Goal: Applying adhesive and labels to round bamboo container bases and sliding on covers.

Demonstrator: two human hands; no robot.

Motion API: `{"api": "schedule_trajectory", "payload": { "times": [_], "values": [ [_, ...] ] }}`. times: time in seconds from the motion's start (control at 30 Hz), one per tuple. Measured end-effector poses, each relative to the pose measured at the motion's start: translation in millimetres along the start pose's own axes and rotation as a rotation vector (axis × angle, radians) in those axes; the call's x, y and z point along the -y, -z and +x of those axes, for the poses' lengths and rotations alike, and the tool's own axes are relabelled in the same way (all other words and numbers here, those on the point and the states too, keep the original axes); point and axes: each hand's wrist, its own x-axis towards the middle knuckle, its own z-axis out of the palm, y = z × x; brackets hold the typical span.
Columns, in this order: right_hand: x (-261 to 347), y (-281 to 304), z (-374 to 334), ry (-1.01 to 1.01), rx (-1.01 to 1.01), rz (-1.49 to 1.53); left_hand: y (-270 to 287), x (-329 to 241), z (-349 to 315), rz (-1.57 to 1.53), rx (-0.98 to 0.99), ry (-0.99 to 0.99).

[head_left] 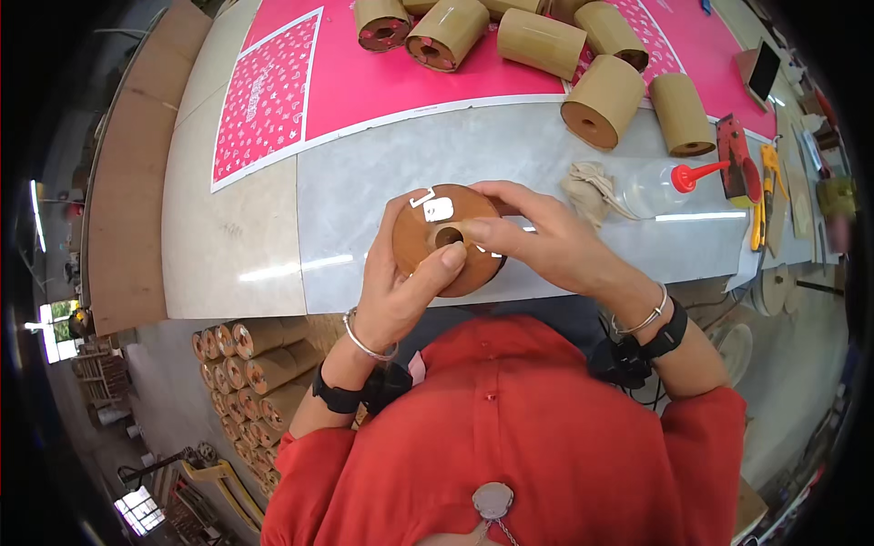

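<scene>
A: Both hands are busy. How do they stand?

B: The left hand (384, 289) and the right hand (555, 238) curve around a brown, round-ended cardboard piece (417, 238), thumbs beside its centre hole, fingers along the rim.

A: And where is that piece?

B: Take the transparent plastic squeeze bottle with the red spout (651, 187) as landmark. The piece is left of the bottle and closer to the person, by the near edge of the pale grey surface (364, 200). I can't tell whether it rests there. A crumpled beige cloth (590, 191) is just left of the bottle; several tan paper-wrapped cylinders (542, 43) lie or stand beyond it.

A: What makes for good handling here?

B: I'd support the rim evenly on both sides, work the thumbs gently around the hole, and avoid lifting the white patches (439, 210) on the face.

A: Which way does it point?

B: Its round face looks up toward the head. The long axis seems to run away from the viewer, so its length is hidden.
</scene>
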Motion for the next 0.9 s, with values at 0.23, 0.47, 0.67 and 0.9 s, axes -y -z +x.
{"api": "schedule_trajectory", "payload": {
  "times": [0.23,0.47,0.67,0.9],
  "values": [
    [1.4,-0.1,2.7,0.114,0.05,0.089,-3.9,-11.3,3.1,0.199,-0.04,-0.046],
    [6.7,-4.0,-0.2,0.121,0.072,0.173,-5.6,-6.7,1.3,0.233,-0.085,-0.052],
    [2.2,-2.8,1.5,0.146,0.061,0.126,-7.0,-3.5,1.4,0.205,-0.089,-0.068],
    [9.7,1.5,3.4,0.114,0.112,0.135,-10.0,-4.8,1.1,0.15,-0.066,-0.056]
  ]
}}
